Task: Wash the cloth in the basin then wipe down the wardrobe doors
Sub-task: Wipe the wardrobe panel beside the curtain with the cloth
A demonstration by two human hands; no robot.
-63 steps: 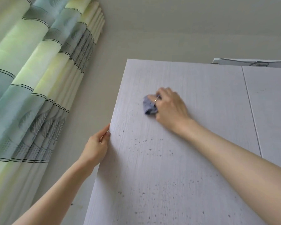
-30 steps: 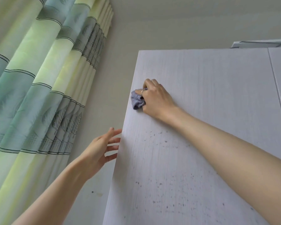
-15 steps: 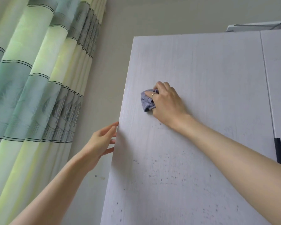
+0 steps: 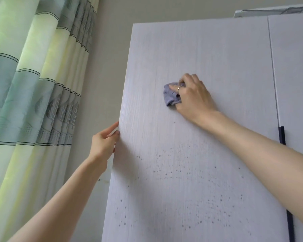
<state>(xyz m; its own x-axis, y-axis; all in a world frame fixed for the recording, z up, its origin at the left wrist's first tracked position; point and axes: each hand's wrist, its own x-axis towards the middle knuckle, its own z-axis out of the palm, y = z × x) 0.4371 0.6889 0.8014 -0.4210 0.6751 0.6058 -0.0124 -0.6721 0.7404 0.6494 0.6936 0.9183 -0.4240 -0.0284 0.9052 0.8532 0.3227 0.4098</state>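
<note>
Pale grey wardrobe door [image 4: 208, 154] carries dark specks low down. At its left edge the left hand [image 4: 103, 145] grips the panel. Higher up, the right hand [image 4: 193, 98] clutches a bunched blue cloth [image 4: 171, 95] against the door. Striped curtains [image 4: 33, 84] hang beyond.

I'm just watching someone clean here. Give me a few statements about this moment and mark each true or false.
1. The right hand presses a bluish cloth against the wardrobe door. True.
2. The left hand holds a spray bottle. False: it grips the door's left edge.
3. Dark specks dot the door below the cloth. True.
4. The curtain hangs to the right of the wardrobe. False: it hangs to the left.
5. The cloth lies spread flat. False: it is bunched up.
</note>
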